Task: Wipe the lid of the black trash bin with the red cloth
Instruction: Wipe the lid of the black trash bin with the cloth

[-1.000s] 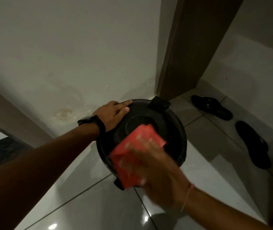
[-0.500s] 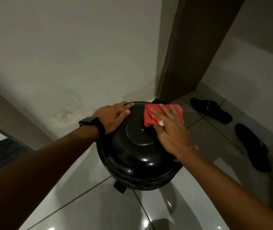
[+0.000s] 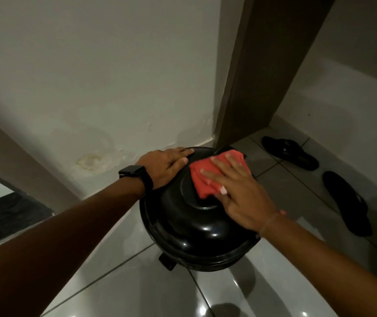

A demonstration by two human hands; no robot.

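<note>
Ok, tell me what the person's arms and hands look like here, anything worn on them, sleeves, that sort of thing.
Both forearms are bare, with no sleeves in view. The left hand has a black smartwatch with a rectangular face and black strap on its wrist. The right hand wears no watch, only a thin pink string bracelet around the wrist. Neither hand is gloved, and no rings are visible.

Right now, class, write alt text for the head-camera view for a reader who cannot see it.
A right hand presses a red cloth flat on the domed lid of a black trash bin, while the left hand, a dark watch on its wrist, steadies the lid's far edge. Two black sandals lie on the tiled floor nearby.
</note>
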